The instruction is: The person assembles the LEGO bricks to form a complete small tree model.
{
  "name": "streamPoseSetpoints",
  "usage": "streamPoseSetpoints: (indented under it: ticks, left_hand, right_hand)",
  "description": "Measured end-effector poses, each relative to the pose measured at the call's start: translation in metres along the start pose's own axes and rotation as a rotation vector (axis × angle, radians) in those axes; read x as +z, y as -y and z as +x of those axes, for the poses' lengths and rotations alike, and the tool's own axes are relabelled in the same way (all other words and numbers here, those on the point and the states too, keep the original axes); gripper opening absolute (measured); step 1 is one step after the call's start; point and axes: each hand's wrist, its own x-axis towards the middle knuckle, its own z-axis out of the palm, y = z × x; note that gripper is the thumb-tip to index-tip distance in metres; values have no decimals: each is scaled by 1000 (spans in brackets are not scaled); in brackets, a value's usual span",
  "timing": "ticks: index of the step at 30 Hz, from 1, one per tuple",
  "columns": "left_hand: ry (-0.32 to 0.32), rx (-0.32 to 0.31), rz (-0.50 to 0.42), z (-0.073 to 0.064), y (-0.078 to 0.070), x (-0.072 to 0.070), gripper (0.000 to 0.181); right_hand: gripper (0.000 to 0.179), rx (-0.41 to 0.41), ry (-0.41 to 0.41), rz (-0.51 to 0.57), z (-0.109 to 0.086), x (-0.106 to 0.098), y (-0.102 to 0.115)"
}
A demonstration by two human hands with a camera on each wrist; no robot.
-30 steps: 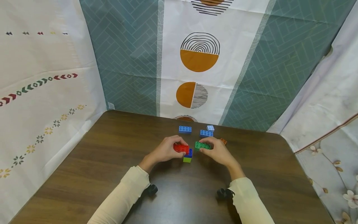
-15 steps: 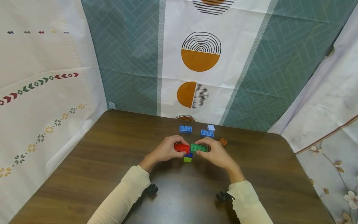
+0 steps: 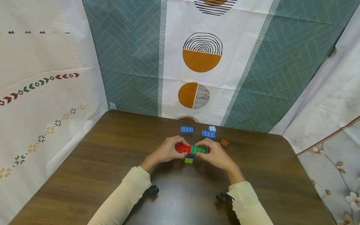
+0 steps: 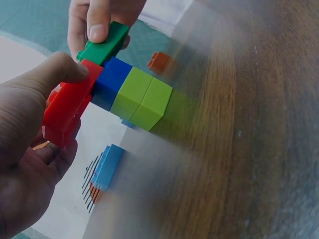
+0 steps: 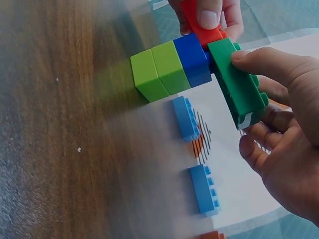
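A small stack stands on the table in the head view, two lime green bricks (image 4: 142, 98) below a dark blue brick (image 4: 112, 83). Across its top, on the left side, lies a red brick (image 3: 182, 149), which my left hand (image 3: 166, 151) grips between thumb and fingers. My right hand (image 3: 217, 153) pinches a long green brick (image 3: 199, 150) end to end with the red one, over the right side of the dark blue brick. A narrow gap with a blue stud shows under the green brick in the right wrist view.
Behind the stack lie two light blue bricks, a left one (image 3: 187, 130) and a right one (image 3: 208, 134). A small pale brick (image 3: 212, 128) is by the right one, and an orange brick (image 3: 224, 142) lies farther right. A patterned cloth (image 3: 132, 62) hangs behind the wooden table (image 3: 84, 165).
My right hand has moved left with the green brick, bringing it from beside the stack to over the dark blue brick, against the red one. My left hand has stayed in place.
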Motion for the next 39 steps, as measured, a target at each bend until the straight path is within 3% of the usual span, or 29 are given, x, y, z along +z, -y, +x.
streamPoseSetpoints:
  ticks: [39]
  left_hand:
    - [-7,2,10,1,2,1,30]
  right_hand:
    - [29,-56,-13,-30,2,4,3]
